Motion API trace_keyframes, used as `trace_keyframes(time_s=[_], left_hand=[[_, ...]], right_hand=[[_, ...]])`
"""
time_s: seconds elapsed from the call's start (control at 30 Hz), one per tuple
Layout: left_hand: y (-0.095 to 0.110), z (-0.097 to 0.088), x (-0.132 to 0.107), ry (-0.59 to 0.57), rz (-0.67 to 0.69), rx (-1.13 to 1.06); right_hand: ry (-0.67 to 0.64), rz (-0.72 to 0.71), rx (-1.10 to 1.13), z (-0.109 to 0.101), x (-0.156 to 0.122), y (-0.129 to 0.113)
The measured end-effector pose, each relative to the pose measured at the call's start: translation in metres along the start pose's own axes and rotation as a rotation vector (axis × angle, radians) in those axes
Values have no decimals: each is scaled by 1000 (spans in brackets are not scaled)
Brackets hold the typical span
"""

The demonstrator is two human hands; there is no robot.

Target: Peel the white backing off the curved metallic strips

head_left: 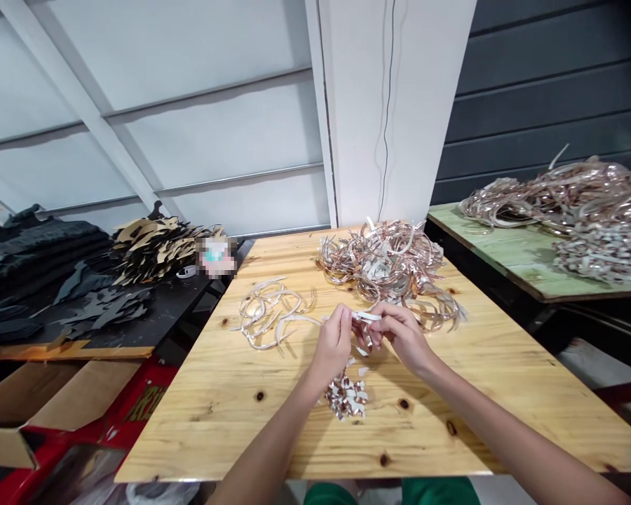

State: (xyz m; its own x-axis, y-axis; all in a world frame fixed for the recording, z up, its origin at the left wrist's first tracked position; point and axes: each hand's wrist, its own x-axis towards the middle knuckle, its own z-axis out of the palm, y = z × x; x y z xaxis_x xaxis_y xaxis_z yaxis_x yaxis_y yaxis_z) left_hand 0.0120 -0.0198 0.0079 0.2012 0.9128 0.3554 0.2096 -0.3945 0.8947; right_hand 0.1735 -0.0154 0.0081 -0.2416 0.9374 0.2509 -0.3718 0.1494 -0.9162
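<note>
Above the middle of the wooden table (200,435), my left hand (336,341) and my right hand (402,335) are close together. Between their pinched fingers runs a narrow white strip (367,316), its ends hidden by the fingertips. A pale tail of strip leads from my left hand toward a loose coil of strips (273,312) on the left. Just below the hands lies a small heap of short white and rose-gold pieces (345,396). Beyond my right hand sits a large tangle of shiny rose-gold and white strips (381,259).
More strip bundles (573,200) lie on a green table (505,252) at the right. On the left, a dark table (137,333) carries stacked tan cut pieces (152,245) and black pieces (36,245). An open cardboard box (78,396) stands below it.
</note>
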Motion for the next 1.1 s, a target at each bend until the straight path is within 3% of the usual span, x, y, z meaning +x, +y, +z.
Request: trace_keyframes(time_s=[0.13, 0.33, 0.47, 0.57, 0.67, 0.77, 0.87, 0.97, 1.1], left_hand=[[-2, 1, 0, -3, -19, -50], [-4, -6, 4, 134, 7, -9], [-2, -5, 5, 72, 11, -65], [-5, -8, 8, 143, 7, 5], [-12, -26, 15, 315, 23, 170], [-20, -57, 23, 515, 68, 512], [-29, -88, 29, 667, -10, 789], [-39, -109, 30, 694, -122, 925], [-50, -115, 27, 698, -172, 965]], right_hand=[[23, 23, 57, 0, 1, 2], [118, 48, 193, -2, 3, -2], [107, 67, 161, -6, 7, -1], [91, 38, 37, -8, 7, 1], [-26, -37, -199, -8, 1, 3], [-271, -55, -470, -3, -8, 6], [-458, -70, -646, 5, -15, 10], [-581, -218, -795, 15, -18, 13], [-648, -385, -943, 25, -21, 10]])
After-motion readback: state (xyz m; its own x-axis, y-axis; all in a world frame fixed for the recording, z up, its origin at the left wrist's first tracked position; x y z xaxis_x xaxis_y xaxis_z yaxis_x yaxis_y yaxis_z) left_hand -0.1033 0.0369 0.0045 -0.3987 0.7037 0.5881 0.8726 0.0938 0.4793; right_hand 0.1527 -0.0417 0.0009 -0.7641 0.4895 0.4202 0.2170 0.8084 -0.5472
